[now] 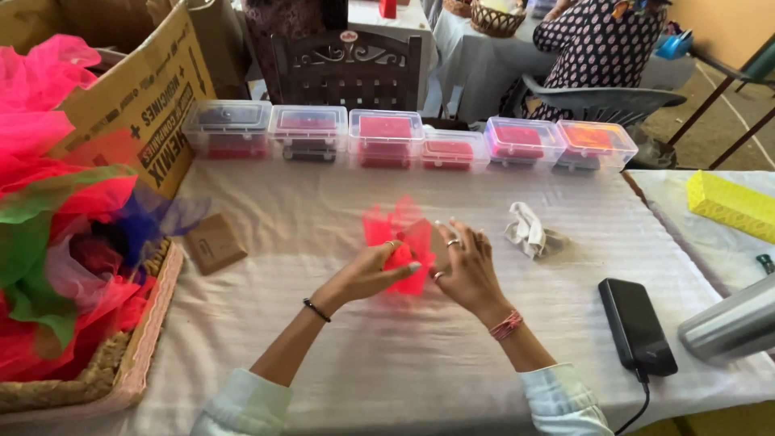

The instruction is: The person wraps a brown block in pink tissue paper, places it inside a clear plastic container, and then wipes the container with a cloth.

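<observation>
Head view: red net fabric [397,242] was gripped mid-table by both hands, left hand [367,274] pinching its near edge, right hand [467,270] clasped around it. Crumpled cloth [529,230] lay just right; clear boxes [387,136] lined far edge.

I see two bare forearms coming up from the bottom edge, both in pale, whitish sleeves pushed back approx to the elbow; cuffs look loose and crumpled. Left hand [367,274]: thin dark band just behind it on the wrist, like a hair tie or bead bracelet, plus a ring on one finger. Right hand [468,270]: bunch of pink-red thread bangles just behind it on the wrist, w/ two rings, one near the fingertips' end, one lower by the palm. Nails on both look light-painted, can't tell the shade. No watch-type strap or gloves visible.
</observation>
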